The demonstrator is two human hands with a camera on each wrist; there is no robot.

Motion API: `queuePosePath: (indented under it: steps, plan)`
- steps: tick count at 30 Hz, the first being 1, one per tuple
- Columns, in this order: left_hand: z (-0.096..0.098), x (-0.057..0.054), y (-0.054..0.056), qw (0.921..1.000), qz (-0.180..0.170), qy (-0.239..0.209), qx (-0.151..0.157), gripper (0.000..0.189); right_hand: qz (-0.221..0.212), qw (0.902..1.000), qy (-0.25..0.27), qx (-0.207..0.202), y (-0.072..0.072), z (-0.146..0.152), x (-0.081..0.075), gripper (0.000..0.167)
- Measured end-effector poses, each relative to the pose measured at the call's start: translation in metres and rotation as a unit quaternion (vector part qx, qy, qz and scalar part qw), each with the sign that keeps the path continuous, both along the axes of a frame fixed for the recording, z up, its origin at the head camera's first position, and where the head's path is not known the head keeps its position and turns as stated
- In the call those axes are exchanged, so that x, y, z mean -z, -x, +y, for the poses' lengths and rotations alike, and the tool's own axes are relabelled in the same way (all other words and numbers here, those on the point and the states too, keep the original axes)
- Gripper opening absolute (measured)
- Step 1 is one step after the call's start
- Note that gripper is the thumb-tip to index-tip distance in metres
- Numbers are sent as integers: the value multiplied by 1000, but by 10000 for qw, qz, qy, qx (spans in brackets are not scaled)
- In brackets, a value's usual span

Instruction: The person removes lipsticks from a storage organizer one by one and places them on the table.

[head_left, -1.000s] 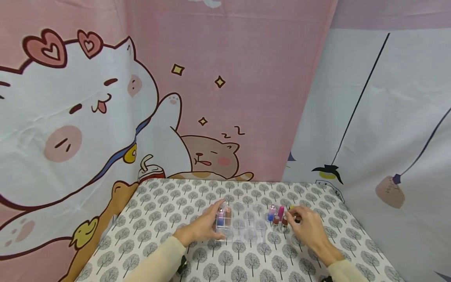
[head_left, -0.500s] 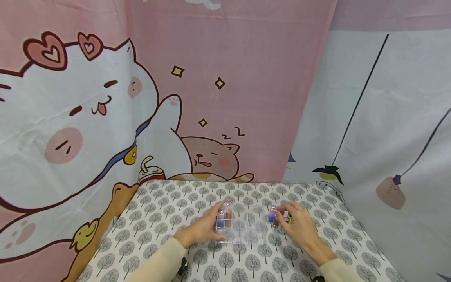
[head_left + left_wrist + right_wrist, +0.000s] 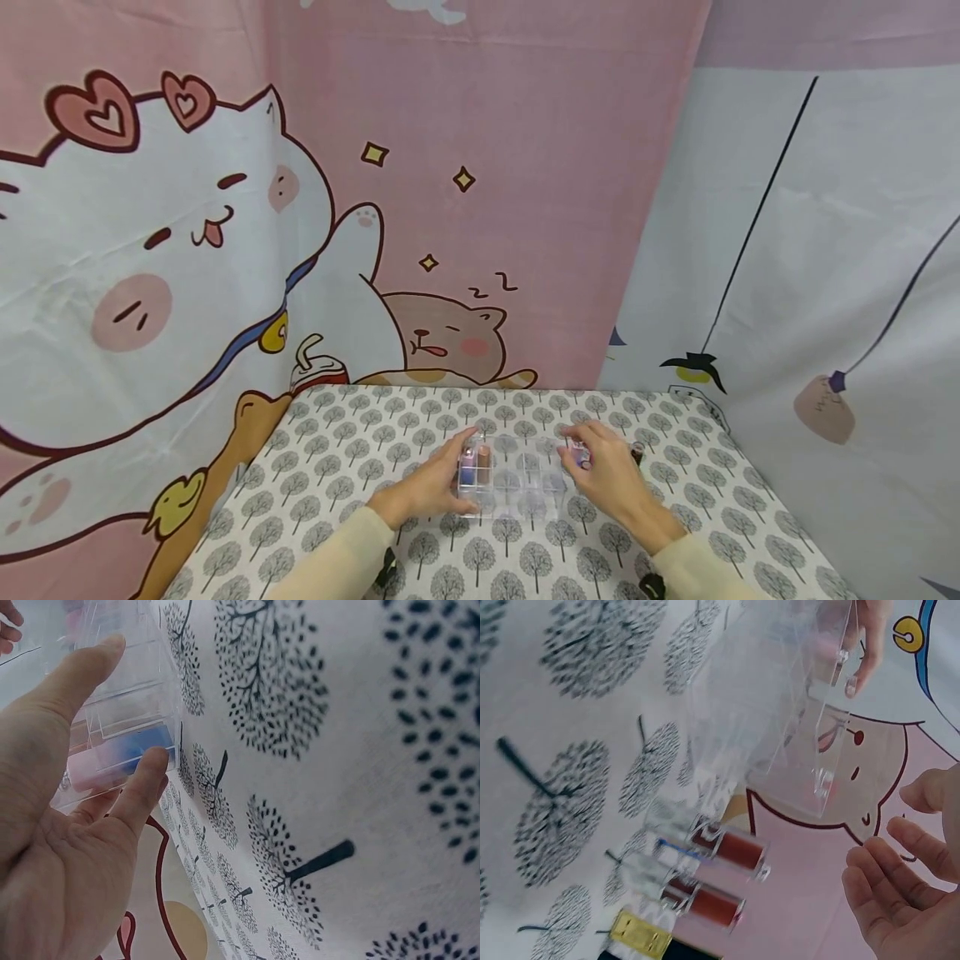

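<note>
My left hand [image 3: 431, 483] grips the left end of a clear compartment organizer [image 3: 517, 492], thumb and fingers on opposite sides. A pink-and-blue tube [image 3: 120, 757] stands in a compartment beside those fingers, next to a brown tube [image 3: 483, 465]. My right hand [image 3: 603, 467] is just right of the organizer, around a second pink-and-blue tube [image 3: 581, 454] in the head view. In the right wrist view its fingers are spread and hold nothing. Two brownish-red lip gloss tubes [image 3: 735, 847] stand between that hand and the organizer; in the head view the hand covers them.
A black tube with a gold part [image 3: 641, 934] stands by the lip glosses. Another dark tube [image 3: 637, 452] shows right of the right hand. The tree-print tablecloth [image 3: 480, 554] ends at a cartoon wall hanging [image 3: 570, 208] at the back.
My right hand has moved left over the group of tubes to the pink-and-blue one, now covering most of the others. The left hand keeps its hold on the organizer.
</note>
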State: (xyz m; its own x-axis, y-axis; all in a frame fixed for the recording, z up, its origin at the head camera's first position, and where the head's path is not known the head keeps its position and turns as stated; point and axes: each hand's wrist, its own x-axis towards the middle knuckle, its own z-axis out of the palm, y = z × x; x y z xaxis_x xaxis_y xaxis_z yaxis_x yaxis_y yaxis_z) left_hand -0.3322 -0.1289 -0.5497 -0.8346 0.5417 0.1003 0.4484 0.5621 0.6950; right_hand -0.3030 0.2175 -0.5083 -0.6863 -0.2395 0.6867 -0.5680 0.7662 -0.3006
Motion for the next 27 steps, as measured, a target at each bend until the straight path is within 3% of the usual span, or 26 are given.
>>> queuePosePath:
  steps: [12,21,27]
  plan:
    - [1,1,-1,9999,54,26,-119,143,-503,9985,-143,-137,5,-26,0,35]
    - [0,-2,0,9999,45,-36,-148,141,-527,9972,-242,-466,13,-44,-5,37]
    - [0,-2,-3,9999,-59,-56,-123,138,-616,9948,-433,-693,19,-56,1,39]
